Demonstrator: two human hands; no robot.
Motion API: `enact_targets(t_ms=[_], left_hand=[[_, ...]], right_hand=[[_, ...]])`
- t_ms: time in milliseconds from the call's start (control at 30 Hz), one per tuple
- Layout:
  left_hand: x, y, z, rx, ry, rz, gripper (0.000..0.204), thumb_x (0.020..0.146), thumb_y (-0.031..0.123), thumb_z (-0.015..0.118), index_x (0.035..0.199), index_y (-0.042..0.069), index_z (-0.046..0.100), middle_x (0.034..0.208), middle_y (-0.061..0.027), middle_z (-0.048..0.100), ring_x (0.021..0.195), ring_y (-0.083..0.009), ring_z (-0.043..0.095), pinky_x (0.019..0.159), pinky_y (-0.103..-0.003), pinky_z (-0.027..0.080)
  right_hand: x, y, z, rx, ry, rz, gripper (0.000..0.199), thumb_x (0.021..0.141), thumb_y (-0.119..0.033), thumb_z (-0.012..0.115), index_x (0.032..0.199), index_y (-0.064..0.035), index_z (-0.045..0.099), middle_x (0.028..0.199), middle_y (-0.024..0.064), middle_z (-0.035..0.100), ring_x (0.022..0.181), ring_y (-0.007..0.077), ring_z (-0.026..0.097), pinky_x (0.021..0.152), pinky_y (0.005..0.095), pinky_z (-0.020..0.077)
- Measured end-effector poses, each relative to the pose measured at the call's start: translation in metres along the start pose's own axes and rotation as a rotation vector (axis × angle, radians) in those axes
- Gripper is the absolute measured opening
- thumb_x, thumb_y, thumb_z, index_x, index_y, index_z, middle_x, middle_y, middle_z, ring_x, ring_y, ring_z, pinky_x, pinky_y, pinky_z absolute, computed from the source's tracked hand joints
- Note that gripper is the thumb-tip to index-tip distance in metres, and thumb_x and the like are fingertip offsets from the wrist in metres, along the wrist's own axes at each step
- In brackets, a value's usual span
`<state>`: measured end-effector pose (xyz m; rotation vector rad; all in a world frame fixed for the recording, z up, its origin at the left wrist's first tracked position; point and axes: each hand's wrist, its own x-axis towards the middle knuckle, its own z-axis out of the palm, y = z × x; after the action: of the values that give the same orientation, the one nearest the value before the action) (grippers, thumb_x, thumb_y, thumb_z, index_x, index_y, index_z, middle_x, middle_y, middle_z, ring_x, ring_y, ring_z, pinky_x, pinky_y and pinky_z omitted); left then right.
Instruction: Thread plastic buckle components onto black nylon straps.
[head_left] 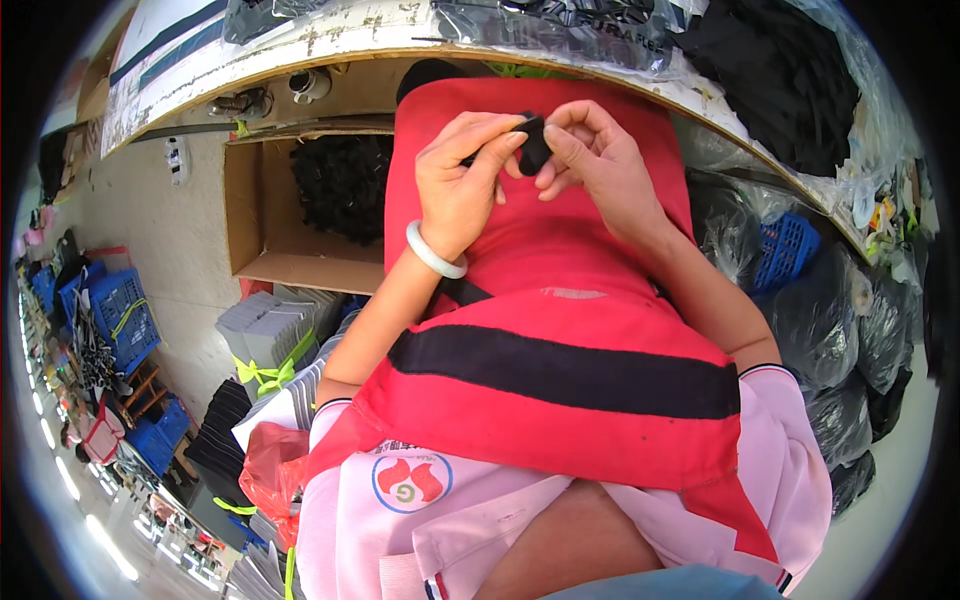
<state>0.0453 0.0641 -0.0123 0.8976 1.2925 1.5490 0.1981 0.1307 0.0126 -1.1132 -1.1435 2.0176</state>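
Above my lap, a small black piece (533,152), soft-looking like folded fabric or strap, is held up between my two hands. My left hand (460,180), with a pale bangle (436,252) on its wrist, pinches it between thumb and fingers. From the other side my right hand (603,165) has thumb and fingers closed at the piece's right edge. The fingers partly cover it, so its exact kind cannot be made out. Beneath both hands the red apron (540,240) spreads over my lap.
A worn white table (400,62) curves across the front, with a black cloth pile (775,80) at its right. Left of my lap stands a cardboard box (300,266) of black pieces, near grey bundles (265,330). Plastic bags (815,330) and a blue basket (786,250) crowd the right.
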Motion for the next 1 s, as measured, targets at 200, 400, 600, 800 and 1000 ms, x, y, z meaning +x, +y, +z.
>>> enact_targets(t_ms=[200, 400, 600, 800, 1000], left_hand=[[-0.012, 0.010, -0.014, 0.167, -0.169, 0.163, 0.013, 0.086, -0.004, 0.065, 0.098, -0.001, 0.071, 0.096, -0.0076, 0.064, 0.070, -0.0088, 0.061, 0.046, -0.018, 0.046], [-0.021, 0.014, -0.018, 0.081, -0.196, 0.118, 0.013, 0.087, -0.004, 0.064, 0.098, -0.002, 0.070, 0.102, -0.0092, 0.059, 0.069, -0.0089, 0.059, 0.047, -0.018, 0.046], [-0.025, 0.013, -0.021, 0.070, -0.212, 0.132, 0.013, 0.087, -0.003, 0.065, 0.098, 0.000, 0.071, 0.099, -0.0081, 0.058, 0.071, -0.0089, 0.060, 0.047, -0.018, 0.046], [-0.036, 0.031, -0.030, 0.170, -0.242, -0.041, 0.014, 0.087, -0.006, 0.061, 0.097, -0.001, 0.071, 0.094, -0.0055, 0.059, 0.060, -0.0060, 0.055, 0.048, -0.018, 0.041], [-0.048, 0.039, -0.129, 0.404, 0.125, -0.447, 0.017, 0.088, 0.000, 0.062, 0.103, 0.002, 0.069, 0.089, -0.0018, 0.062, 0.056, -0.0041, 0.052, 0.041, -0.018, 0.036]], right_hand=[[0.006, -0.013, -0.024, -0.143, -0.327, 0.199, 0.019, 0.093, -0.020, 0.064, 0.099, -0.0020, 0.066, 0.075, 0.0005, 0.060, 0.062, 0.0079, 0.059, 0.054, 0.0206, 0.0495], [0.000, -0.011, -0.012, -0.297, -0.160, -0.081, 0.015, 0.092, -0.014, 0.065, 0.094, 0.0000, 0.065, 0.089, 0.0034, 0.063, 0.073, 0.0068, 0.058, 0.067, 0.0221, 0.0494], [0.000, -0.008, -0.014, -0.137, -0.176, -0.021, 0.013, 0.088, -0.009, 0.069, 0.096, 0.0003, 0.065, 0.101, 0.0055, 0.066, 0.084, 0.0087, 0.062, 0.076, 0.0244, 0.0523], [0.012, 0.014, -0.008, -0.101, -0.105, -0.134, 0.018, 0.083, 0.000, 0.069, 0.096, -0.0017, 0.056, 0.092, 0.0035, 0.064, 0.086, 0.0097, 0.062, 0.077, 0.0248, 0.0518], [0.006, -0.015, -0.021, -0.662, -0.159, -0.304, 0.023, 0.084, -0.004, 0.070, 0.105, -0.0014, 0.062, 0.093, 0.0051, 0.063, 0.086, 0.0092, 0.062, 0.077, 0.0242, 0.0496]])
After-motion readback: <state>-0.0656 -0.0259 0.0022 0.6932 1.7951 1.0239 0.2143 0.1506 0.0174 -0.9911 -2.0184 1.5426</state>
